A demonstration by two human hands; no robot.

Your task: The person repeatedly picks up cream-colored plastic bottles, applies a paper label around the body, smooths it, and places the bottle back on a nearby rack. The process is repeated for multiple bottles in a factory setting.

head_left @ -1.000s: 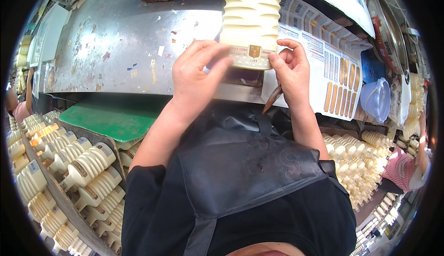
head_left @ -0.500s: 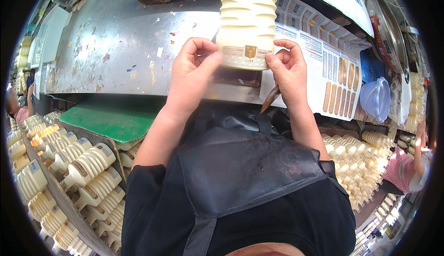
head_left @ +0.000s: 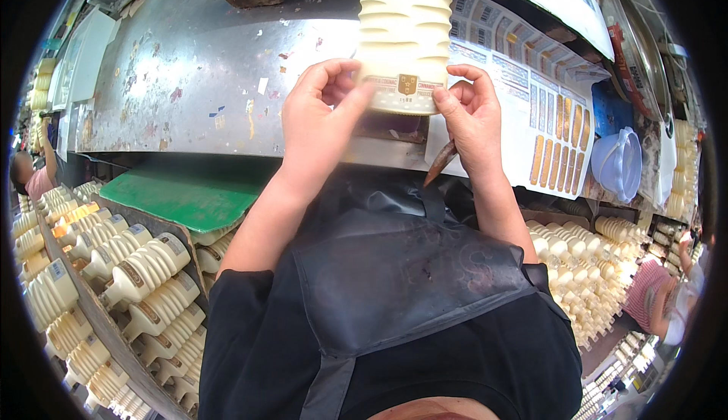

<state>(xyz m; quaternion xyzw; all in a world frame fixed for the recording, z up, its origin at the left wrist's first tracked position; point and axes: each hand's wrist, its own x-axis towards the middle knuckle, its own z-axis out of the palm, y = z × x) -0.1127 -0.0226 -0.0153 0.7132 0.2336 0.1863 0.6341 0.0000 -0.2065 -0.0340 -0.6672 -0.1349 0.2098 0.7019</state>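
Observation:
A cream bottle with a wavy, ribbed body (head_left: 404,37) lies with its base toward me and its neck end at the upper edge of the view. Gold and red printed bands circle it, with a gold crest near the base. My left hand (head_left: 322,109) is closed at the bottle's left side, its thumb, slightly blurred, pressed on the band near the base. On the other side my right hand (head_left: 474,113) grips the base edge between thumb and bent fingers. A pointed brown tool (head_left: 440,164) sticks out below the right palm; its other end is hidden.
A scuffed metal table (head_left: 182,109) spans the front. Right of the bottle lie sheets of gold and silver labels (head_left: 557,143), beside a pale blue bucket (head_left: 618,164). A green board (head_left: 178,192) and racks of cream bottles (head_left: 148,268) stand left; more bottles (head_left: 580,268) stand right, with people beyond.
My left thumb has slid a little to the right across the printed band near the base. The bottle has shifted slightly left. My right hand keeps its grip.

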